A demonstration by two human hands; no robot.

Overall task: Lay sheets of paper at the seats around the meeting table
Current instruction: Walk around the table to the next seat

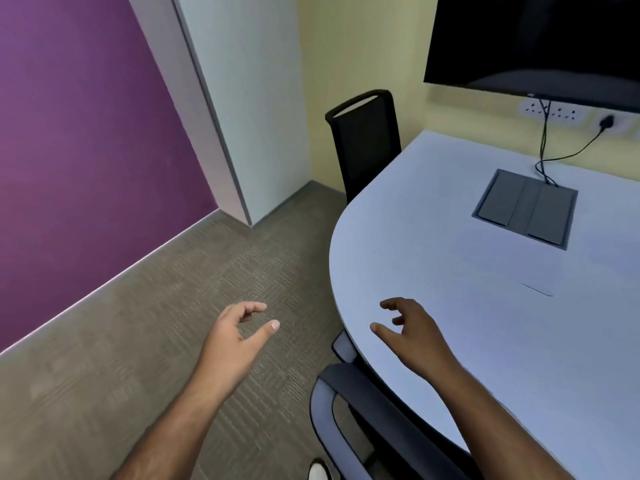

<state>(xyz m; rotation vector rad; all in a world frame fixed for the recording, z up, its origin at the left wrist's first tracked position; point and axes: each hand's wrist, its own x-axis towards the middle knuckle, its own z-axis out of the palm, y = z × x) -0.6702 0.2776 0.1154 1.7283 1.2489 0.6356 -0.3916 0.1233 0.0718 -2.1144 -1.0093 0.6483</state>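
The white meeting table (433, 216) fills the right of the head view, its rounded end toward me. A white sheet of paper (509, 261) lies flat on it, barely distinct from the tabletop, just in front of the grey cable box. My left hand (239, 330) hovers over the carpet left of the table, fingers loosely curled and apart, holding nothing. Over the table's near edge, my right hand (408, 327) is also empty, with fingers spread.
A black chair (363, 147) stands at the table's far curved end. Another dark chair (349, 414) is tucked under the near edge below my right arm. A grey cable box (526, 209) with cords sits in the tabletop. A dark screen (533, 43) hangs on the wall.
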